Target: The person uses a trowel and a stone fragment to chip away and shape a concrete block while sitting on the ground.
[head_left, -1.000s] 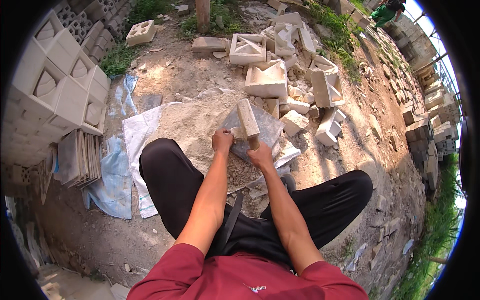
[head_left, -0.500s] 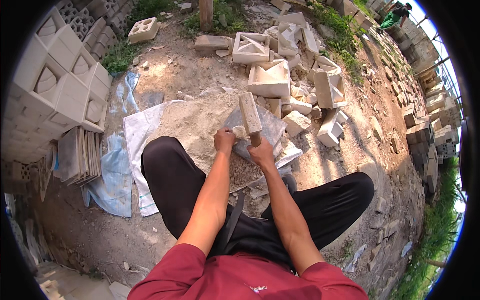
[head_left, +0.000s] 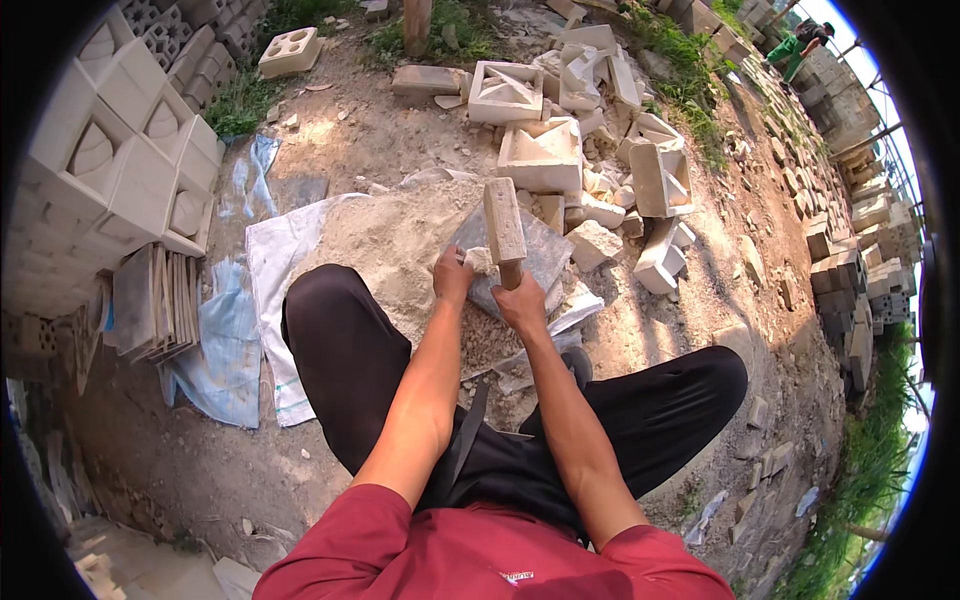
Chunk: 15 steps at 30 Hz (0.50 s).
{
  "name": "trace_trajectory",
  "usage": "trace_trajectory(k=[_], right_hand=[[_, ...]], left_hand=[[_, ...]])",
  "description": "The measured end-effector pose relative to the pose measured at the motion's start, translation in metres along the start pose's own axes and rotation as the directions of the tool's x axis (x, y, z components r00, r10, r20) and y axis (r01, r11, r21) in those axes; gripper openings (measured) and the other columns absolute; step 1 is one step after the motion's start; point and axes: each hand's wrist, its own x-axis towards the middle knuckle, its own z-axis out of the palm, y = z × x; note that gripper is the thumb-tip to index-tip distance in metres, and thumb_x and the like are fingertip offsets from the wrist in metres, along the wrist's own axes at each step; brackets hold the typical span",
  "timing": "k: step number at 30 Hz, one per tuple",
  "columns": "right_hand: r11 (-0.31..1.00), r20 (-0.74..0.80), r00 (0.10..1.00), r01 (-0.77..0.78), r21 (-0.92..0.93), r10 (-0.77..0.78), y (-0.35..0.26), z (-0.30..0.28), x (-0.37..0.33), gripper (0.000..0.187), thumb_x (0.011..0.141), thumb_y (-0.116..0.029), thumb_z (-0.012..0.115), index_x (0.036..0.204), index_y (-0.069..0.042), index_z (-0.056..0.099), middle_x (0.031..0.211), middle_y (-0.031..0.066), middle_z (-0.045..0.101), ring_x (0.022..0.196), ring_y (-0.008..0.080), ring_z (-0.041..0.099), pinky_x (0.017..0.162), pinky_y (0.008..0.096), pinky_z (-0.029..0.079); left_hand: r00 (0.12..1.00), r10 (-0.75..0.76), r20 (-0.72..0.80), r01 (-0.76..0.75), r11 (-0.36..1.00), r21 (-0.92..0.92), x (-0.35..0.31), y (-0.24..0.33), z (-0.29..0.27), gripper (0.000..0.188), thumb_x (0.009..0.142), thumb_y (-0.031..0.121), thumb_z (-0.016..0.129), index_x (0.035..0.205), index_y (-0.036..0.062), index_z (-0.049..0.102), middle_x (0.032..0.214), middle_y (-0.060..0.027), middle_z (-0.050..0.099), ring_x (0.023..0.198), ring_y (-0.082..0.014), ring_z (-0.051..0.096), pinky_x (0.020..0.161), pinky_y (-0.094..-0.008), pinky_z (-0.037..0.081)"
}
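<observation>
My right hand (head_left: pixel 521 303) is closed round the short handle of a mallet (head_left: pixel 504 222), whose long, dusty, squared head is raised above a grey slab (head_left: pixel 545 250). Just left of it, my left hand (head_left: pixel 453 274) has its fingers closed at a pale lump of broken block (head_left: pixel 482 260) on the slab's left part. The mallet hides some of the slab. Pale crushed powder (head_left: pixel 385 235) is heaped left of the slab, on a white sheet (head_left: pixel 285 250).
Broken cream blocks (head_left: pixel 540 160) lie in a pile beyond the slab. Patterned blocks (head_left: pixel 130 190) are stacked at left, with thin boards (head_left: pixel 165 300) and a blue sheet (head_left: pixel 230 350) beside them. Far right, a person in green trousers (head_left: pixel 790 55) stands near more blocks.
The mallet and both hands stay in nearly the same place, with only a slight shift. At far right, the distant person has moved and shows more fully.
</observation>
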Motion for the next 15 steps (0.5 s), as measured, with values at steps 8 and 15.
trace_trajectory(k=[8, 15], right_hand=[[0.99, 0.115, 0.992, -0.045, -0.132, 0.06, 0.021, 0.001, -0.002, 0.047, 0.069, -0.031, 0.069, 0.101, 0.003, 0.06, 0.095, 0.0273, 0.066, 0.096, 0.0435, 0.063, 0.081, 0.0466, 0.05], [0.999, -0.024, 0.999, -0.049, -0.014, 0.049, -0.002, -0.005, -0.015, 0.047, 0.07, -0.03, 0.068, 0.101, 0.005, 0.06, 0.098, 0.0307, 0.065, 0.098, 0.0458, 0.062, 0.084, 0.048, 0.049]], left_hand=[[0.98, 0.194, -0.054, -0.187, 0.976, 0.107, 0.0, -0.004, 0.012, 0.036, 0.077, 0.02, 0.065, 0.112, 0.0103, 0.066, 0.087, -0.0175, 0.07, 0.084, -0.0332, 0.067, 0.079, -0.0414, 0.052], [0.999, 0.05, 0.0, -0.05, 0.998, 0.033, -0.014, 0.006, 0.001, 0.032, 0.077, 0.022, 0.067, 0.106, 0.0091, 0.065, 0.099, -0.0188, 0.065, 0.097, -0.0363, 0.062, 0.083, -0.0446, 0.05]])
